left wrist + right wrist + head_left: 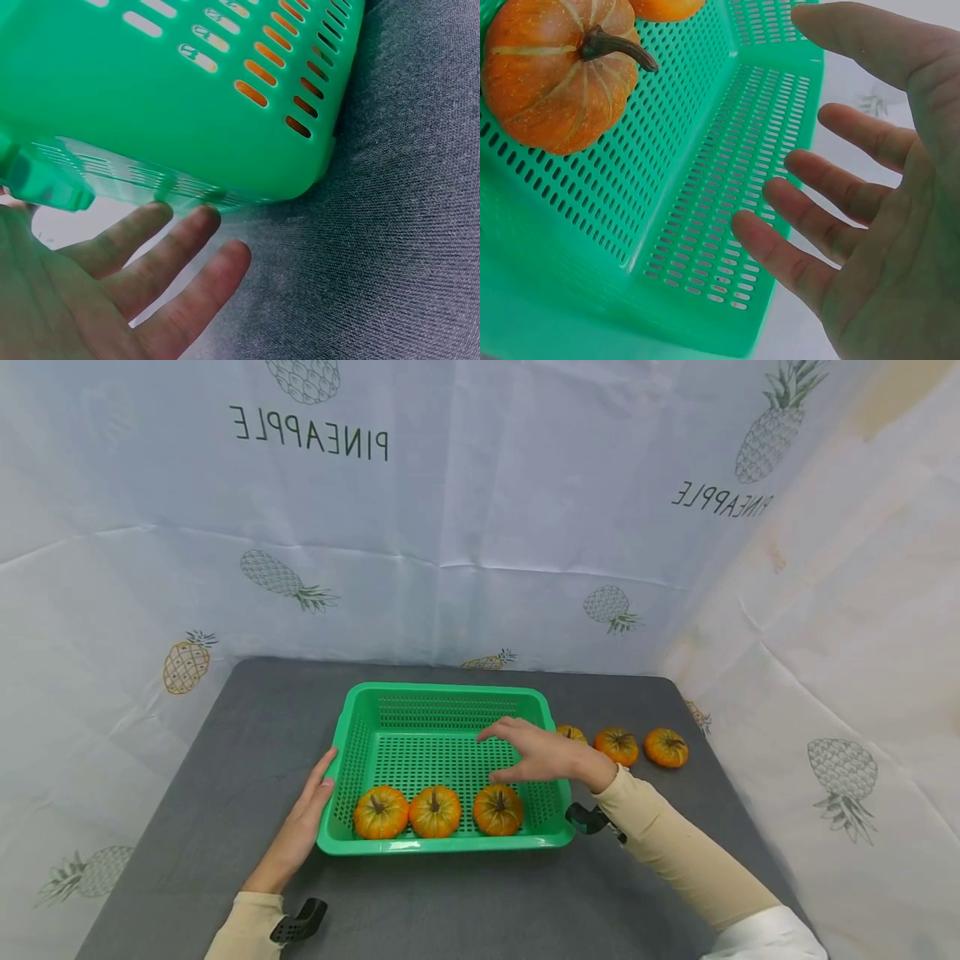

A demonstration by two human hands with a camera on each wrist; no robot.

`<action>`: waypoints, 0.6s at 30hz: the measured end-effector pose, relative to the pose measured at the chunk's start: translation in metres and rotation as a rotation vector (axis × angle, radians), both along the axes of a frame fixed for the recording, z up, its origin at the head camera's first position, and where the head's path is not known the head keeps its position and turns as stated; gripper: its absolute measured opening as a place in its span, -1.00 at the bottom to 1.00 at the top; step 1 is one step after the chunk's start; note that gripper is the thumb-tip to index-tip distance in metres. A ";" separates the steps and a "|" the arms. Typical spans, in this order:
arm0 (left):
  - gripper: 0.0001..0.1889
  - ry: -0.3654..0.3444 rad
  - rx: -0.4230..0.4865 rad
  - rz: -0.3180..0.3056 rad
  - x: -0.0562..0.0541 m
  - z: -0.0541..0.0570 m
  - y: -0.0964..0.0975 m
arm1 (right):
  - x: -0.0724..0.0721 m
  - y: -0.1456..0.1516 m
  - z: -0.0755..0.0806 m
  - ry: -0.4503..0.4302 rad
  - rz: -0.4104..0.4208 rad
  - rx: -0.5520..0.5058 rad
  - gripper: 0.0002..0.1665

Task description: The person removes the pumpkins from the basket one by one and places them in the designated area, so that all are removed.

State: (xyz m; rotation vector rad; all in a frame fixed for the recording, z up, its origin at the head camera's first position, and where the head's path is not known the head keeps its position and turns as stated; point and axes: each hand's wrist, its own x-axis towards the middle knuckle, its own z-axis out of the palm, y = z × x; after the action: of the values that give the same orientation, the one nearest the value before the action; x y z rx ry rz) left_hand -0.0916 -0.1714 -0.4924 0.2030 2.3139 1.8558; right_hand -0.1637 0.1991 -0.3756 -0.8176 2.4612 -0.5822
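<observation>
A green plastic basket [442,687] with slotted walls stands on the grey table. Along its near side lie three small orange pumpkins, the left pumpkin [380,813] close beside the middle pumpkin [435,812], and the right pumpkin [498,811] set apart. My left hand [302,823] is at the basket's left wall, and the left wrist view shows its fingers [199,296] extended beside the basket's outside. Over the basket's right part hovers my right hand [536,753], fingers spread and nothing in them. A stemmed pumpkin [562,79] shows beyond its fingers in the right wrist view.
To the right of the basket, three more pumpkins sit in a row: a partly hidden pumpkin [572,733], a middle pumpkin [617,746] and an outer pumpkin [666,748]. Pineapple-printed cloth [465,510] hangs behind and beside the grey table [435,902].
</observation>
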 end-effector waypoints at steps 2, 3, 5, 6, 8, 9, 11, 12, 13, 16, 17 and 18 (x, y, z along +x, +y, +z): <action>-0.39 -0.002 -0.004 0.002 0.000 0.001 0.000 | 0.000 -0.001 -0.002 -0.011 0.006 0.003 -0.31; -0.39 -0.006 -0.008 0.002 0.000 0.001 -0.001 | -0.001 -0.002 -0.003 -0.016 0.009 0.007 -0.31; -0.39 -0.009 -0.012 0.002 0.000 0.001 0.000 | -0.001 -0.002 -0.005 -0.024 0.013 0.016 -0.32; -0.39 -0.010 -0.013 0.003 0.000 0.001 -0.001 | -0.001 -0.002 -0.005 -0.028 0.014 0.021 -0.32; -0.39 -0.011 -0.013 0.003 0.000 0.001 -0.001 | -0.002 -0.003 -0.006 -0.028 0.021 0.029 -0.32; -0.39 -0.011 -0.012 0.002 0.000 0.001 -0.001 | -0.002 -0.003 -0.005 -0.031 0.021 0.033 -0.32; -0.39 -0.009 -0.008 0.000 -0.001 0.002 -0.001 | -0.001 -0.004 -0.004 -0.041 0.024 0.040 -0.32; -0.39 -0.008 -0.005 -0.002 -0.001 0.002 -0.001 | -0.001 -0.005 -0.004 -0.046 0.026 0.047 -0.33; -0.39 -0.008 -0.005 -0.001 -0.001 0.002 -0.001 | -0.001 -0.005 -0.004 -0.050 0.030 0.056 -0.33; -0.39 -0.006 -0.004 -0.001 -0.001 0.002 -0.001 | -0.001 -0.007 -0.004 -0.075 0.043 0.094 -0.34; -0.39 -0.008 -0.004 0.000 -0.001 0.002 -0.001 | -0.001 -0.007 -0.004 -0.085 0.049 0.110 -0.35; -0.40 -0.008 -0.004 0.001 -0.001 0.002 -0.001 | -0.001 -0.008 -0.004 -0.097 0.057 0.122 -0.35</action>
State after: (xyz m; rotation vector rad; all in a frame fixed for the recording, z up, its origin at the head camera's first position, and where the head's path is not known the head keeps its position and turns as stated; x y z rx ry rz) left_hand -0.0924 -0.1723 -0.4899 0.1935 2.3128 1.8485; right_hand -0.1648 0.1915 -0.3800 -0.7896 2.3518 -0.4357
